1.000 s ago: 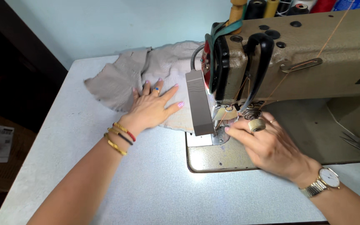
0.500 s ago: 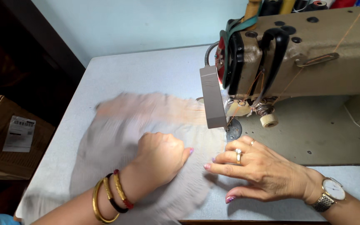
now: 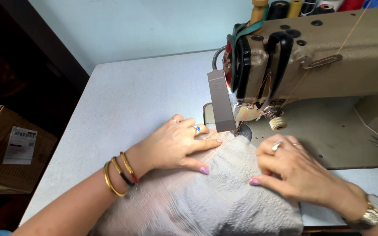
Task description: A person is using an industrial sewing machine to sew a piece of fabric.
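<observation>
Under the head of the tan sewing machine point(image 3: 329, 57), we are pressing a pale grey crinkled fabric point(image 3: 206, 196) flat against the white table point(image 3: 132, 100), its leading edge lying right at the needle and presser foot point(image 3: 240, 127). Our left hand point(image 3: 176, 144) is lying spread and palm-down on the cloth, fingers extended toward the foot, gripping nothing but weighing the fabric down; our right hand point(image 3: 294, 170) is resting on the right side of the cloth with fingers half curled, pinning it rather than pinching it (rings on both hands, bangles on the left wrist, a watch on the right). We are judging the main risk to be the fingertips: both sets are sitting close to the needle, and a sudden feed could drag them in, or the stretchy cloth could pucker and skew. Off the table's left edge, a cardboard box point(image 3: 9, 153) is standing closed, labelled on top, so we cannot tell what it is holding.
</observation>
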